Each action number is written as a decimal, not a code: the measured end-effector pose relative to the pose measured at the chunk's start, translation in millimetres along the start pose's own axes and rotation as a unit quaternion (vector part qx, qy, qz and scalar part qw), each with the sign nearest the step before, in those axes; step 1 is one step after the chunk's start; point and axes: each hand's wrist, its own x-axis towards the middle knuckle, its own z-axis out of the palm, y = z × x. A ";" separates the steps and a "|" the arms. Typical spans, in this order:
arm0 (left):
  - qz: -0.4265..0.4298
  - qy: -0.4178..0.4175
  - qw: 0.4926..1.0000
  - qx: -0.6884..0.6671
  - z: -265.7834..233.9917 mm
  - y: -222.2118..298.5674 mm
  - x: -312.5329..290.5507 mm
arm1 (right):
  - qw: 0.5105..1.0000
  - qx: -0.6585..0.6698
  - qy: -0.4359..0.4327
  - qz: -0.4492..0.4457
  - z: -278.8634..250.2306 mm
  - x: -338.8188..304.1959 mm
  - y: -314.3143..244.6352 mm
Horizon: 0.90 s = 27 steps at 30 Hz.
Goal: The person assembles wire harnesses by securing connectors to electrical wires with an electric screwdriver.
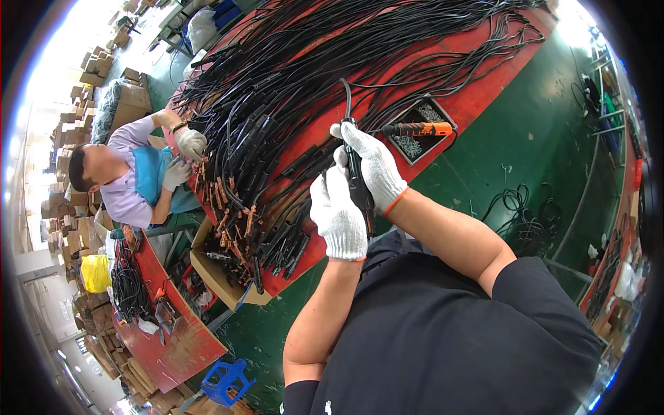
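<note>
Red workbench (477, 90), mostly buried under black cables (332, 41). Screw tray (434, 149) by the bench edge, near side. Black tubular housing (357, 183), cable rising from its far end, held above the near bench edge, in front of the chest. Gloved hands close together: right hand (375, 159) clamped on the upper housing; left hand (337, 214) curled just beside it, can't tell whether gripping. Best, I judge: housing steady, cable unkinked, glove fabric off any seam. Orange-and-black power screwdriver (422, 129) across the tray, above loose screws (409, 146)
</note>
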 end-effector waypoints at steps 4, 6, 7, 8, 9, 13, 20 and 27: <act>-0.033 -0.012 0.998 -0.045 0.5 0.0 -3.1 | 0.998 -0.057 0.005 -0.013 0.2 1.6 -1.5; -0.052 -0.006 0.999 -0.010 0.1 2.1 -7.6 | 0.997 -0.077 0.017 -0.012 1.2 2.5 -2.7; -0.071 -0.001 0.997 0.026 2.0 4.1 -9.6 | 0.995 -0.097 0.031 -0.011 1.3 3.7 -4.2; -0.072 -0.003 0.997 0.026 5.3 5.8 -11.9 | 0.995 -0.096 0.032 -0.013 -2.0 9.2 -3.9; -0.123 0.019 0.987 0.098 10.0 7.1 -15.1 | 0.990 -0.126 0.042 -0.040 -7.2 17.3 -2.4; -0.100 -0.037 0.978 0.178 -4.2 -6.3 -28.4 | 0.973 -0.211 0.066 -0.069 -2.8 19.1 -2.9; -0.019 -0.156 0.908 0.388 -30.1 -4.5 -43.9 | 0.941 -0.296 0.130 -0.101 -0.5 24.8 -2.0; -0.248 -0.166 0.954 -0.007 -69.1 6.7 -46.8 | 0.840 -0.542 -0.013 0.020 -24.1 -21.7 -10.7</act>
